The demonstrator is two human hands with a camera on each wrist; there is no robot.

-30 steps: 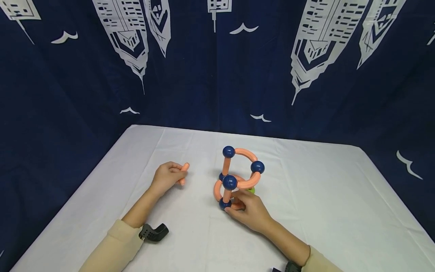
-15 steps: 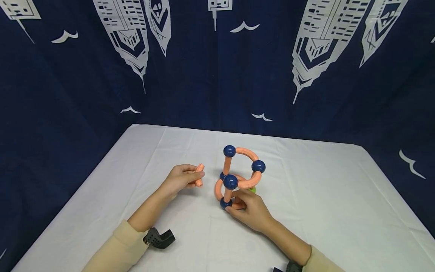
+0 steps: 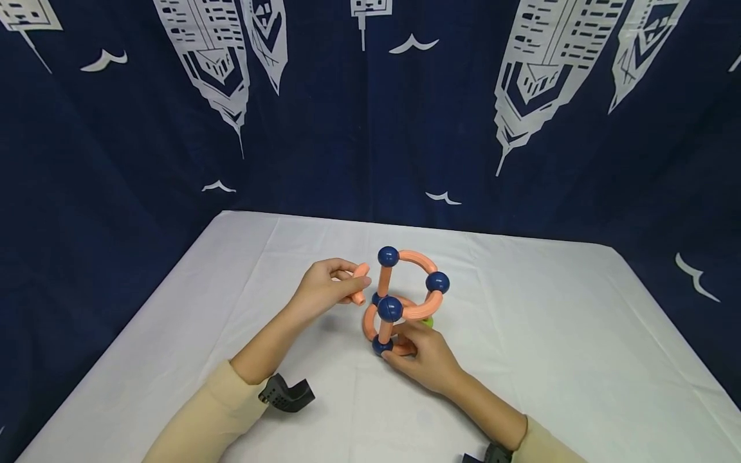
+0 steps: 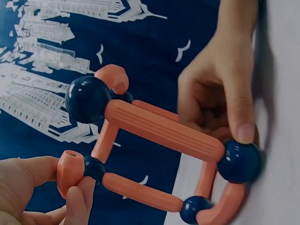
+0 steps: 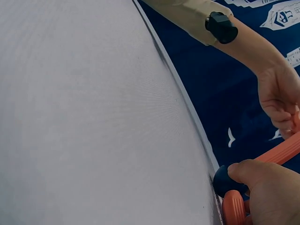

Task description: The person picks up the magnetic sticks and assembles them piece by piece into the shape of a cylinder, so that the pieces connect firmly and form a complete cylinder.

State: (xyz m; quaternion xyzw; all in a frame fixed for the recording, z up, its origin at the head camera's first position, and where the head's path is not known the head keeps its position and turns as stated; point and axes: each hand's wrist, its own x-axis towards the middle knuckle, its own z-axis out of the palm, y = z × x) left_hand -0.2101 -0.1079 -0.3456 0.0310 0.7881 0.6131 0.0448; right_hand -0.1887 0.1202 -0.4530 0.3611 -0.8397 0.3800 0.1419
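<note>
A frame of orange magnetic rods, straight and curved, joined by dark blue balls, stands on the white table. My left hand pinches a loose orange rod between thumb and fingers, just left of the frame's upper part. In the left wrist view this rod overlaps one upper ball. Down at the base, my right hand grips the frame, its thumb on the lower front ball. The right fingers are partly hidden behind the rods. A small green piece shows behind the right hand.
White cloth covers the table. A dark blue curtain with white building and bird prints hangs behind its far edge. Black wrist cameras sit on the left sleeve and the right sleeve.
My left hand has moved right and slightly away from me, bringing the orange rod up beside the frame. The right hand and the frame have stayed in place.
</note>
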